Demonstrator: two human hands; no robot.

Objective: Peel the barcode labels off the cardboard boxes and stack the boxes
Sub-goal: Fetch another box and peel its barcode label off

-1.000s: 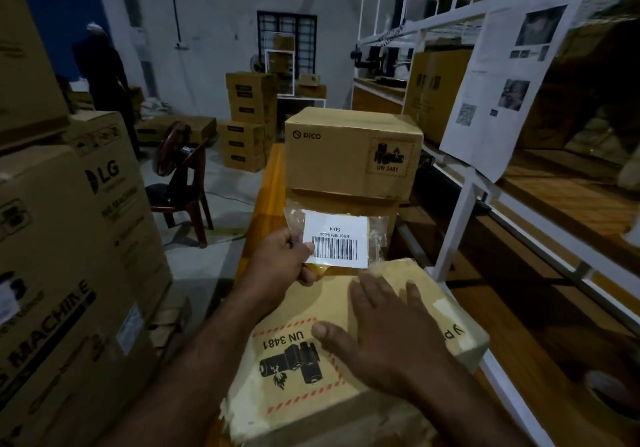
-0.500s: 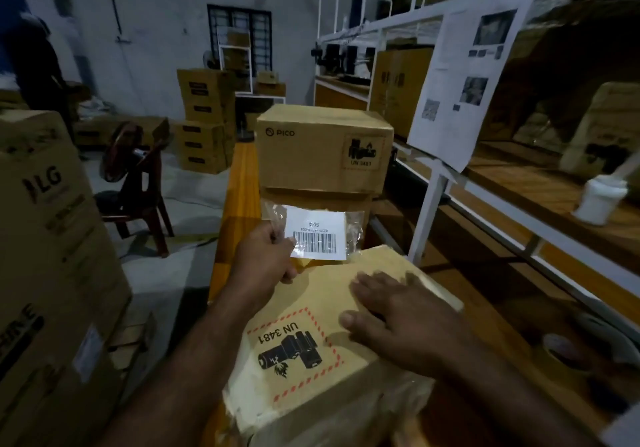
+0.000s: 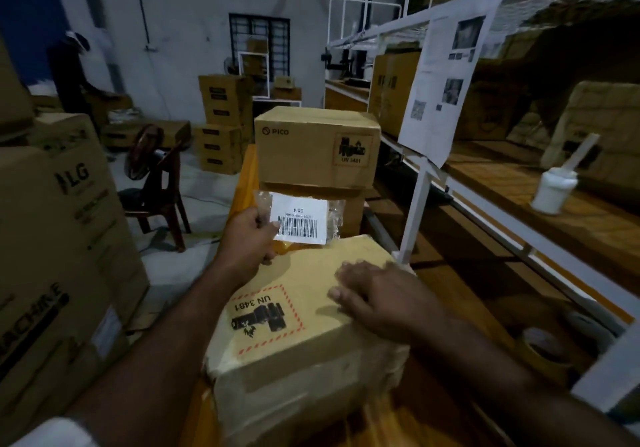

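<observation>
Dimly lit, from the head camera: warehouse room with pale walls, a barred window [image 3: 258, 36] at the back, stacked brown cartons [image 3: 221, 124] beneath it, big LG-printed cartons [image 3: 62, 238] at left. Along the right, white metal shelving [image 3: 419, 200] with a printed paper sheet [image 3: 440, 90] hanging from it. On the long orange bench [image 3: 244, 176]: nearest, a tan cardboard box [image 3: 311, 353] marked UN 3481; beyond, a brown PICO cardboard box [image 3: 311, 148] stacked on another. Right hand [image 3: 377, 296] flat on the near box's top, fingers straight, close together. Left hand [image 3: 247, 238] raised over that box's far edge, thumb and fingers pinching the white barcode label [image 3: 299, 223] by its clear film. Contact between label's lower edge and box: not discernible. Box under the PICO one mostly hidden behind the label. Person [image 3: 69, 76] far left blurred. Brown tape roll [image 3: 543, 349] lower right dim, partly covered by a white bar.
</observation>
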